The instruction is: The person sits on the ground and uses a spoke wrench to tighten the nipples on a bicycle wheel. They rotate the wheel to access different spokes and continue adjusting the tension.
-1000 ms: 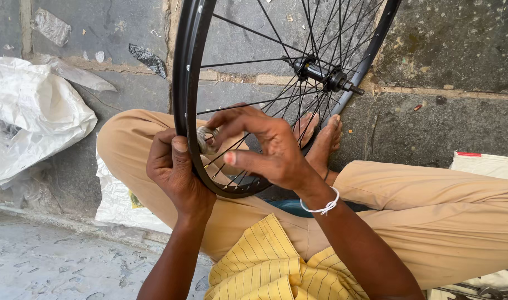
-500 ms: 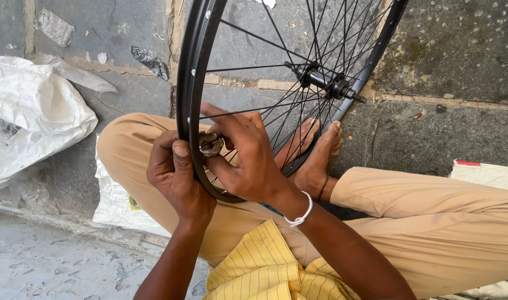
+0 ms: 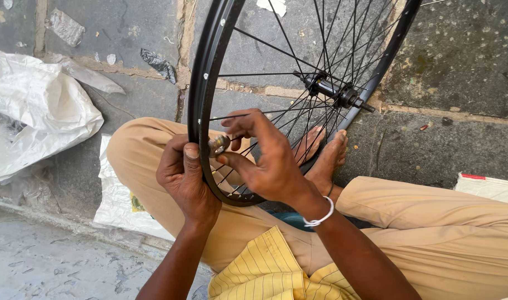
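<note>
Now the left hand (image 3: 184, 178) wraps closed around the smooth black rim (image 3: 201, 83) of the wheel, which stands over the crossed legs. The right hand (image 3: 268, 161) pinches a small round metal tool (image 3: 219, 144) on thin wire spokes (image 3: 276, 47). Compared with before, its fingers are curled tighter.

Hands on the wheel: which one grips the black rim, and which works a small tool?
The left hand wraps the black rim, thumb laid over its edge. The right hand, with a white bracelet at its wrist, pinches a small round metal tool among the spokes.
</note>
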